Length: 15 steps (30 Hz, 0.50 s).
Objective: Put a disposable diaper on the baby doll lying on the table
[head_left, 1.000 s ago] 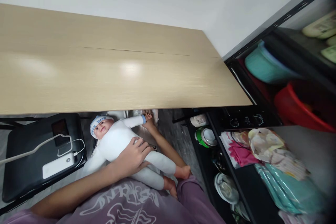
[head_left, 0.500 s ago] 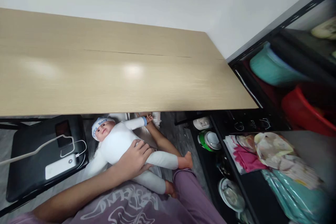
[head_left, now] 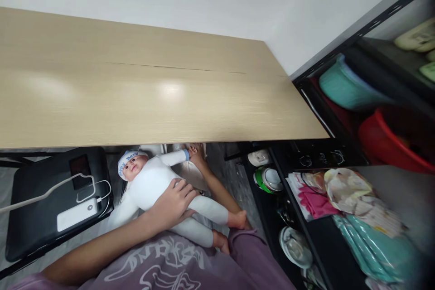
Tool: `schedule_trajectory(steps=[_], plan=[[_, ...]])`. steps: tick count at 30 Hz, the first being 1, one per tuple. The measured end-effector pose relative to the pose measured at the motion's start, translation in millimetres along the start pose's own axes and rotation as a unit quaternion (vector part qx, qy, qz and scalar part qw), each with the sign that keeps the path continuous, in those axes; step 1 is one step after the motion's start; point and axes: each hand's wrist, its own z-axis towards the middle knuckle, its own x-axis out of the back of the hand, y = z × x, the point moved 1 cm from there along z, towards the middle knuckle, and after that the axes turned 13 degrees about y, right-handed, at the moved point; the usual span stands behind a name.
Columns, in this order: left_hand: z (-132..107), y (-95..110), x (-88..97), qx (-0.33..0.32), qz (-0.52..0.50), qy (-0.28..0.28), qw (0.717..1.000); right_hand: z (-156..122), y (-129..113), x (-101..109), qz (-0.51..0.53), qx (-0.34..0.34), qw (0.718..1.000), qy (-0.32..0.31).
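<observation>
Cradling a baby doll (head_left: pixel 152 181) low against the body, the left hand (head_left: pixel 175 201) wraps spread fingers over its belly and hip, apparently to keep it from sliding off the lap. Just beyond it, the right hand (head_left: pixel 197 154) meets the doll's raised wrist under the tabletop (head_left: pixel 136 95) edge; whether it grips I cannot tell. A power bank (head_left: pixel 76 215) lies on a black chair (head_left: pixel 34 217) left of both hands.
</observation>
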Motion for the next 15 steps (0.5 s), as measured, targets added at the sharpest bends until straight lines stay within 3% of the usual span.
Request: schedule_trajectory(steps=[3, 7, 11, 15], plan=[[-1, 0, 0.4, -0.008, -0.001, -0.007, 1.0, -16, 29, -7, 0.019, -0.073, 0.997, 0.02], [-2, -1, 0.4, -0.016, -0.009, -0.01, 1.0, -57, 48, -7, 0.076, -0.113, 0.99, 0.027], [-2, -1, 3.4, -0.025, -0.007, -0.016, 1.0, -86, 47, 4, 0.113, -0.133, 0.983, 0.06], [-6, -1, 7.3, -0.035, -0.01, -0.007, 0.999, -86, 27, 42, 0.135, -0.094, 0.977, 0.137]])
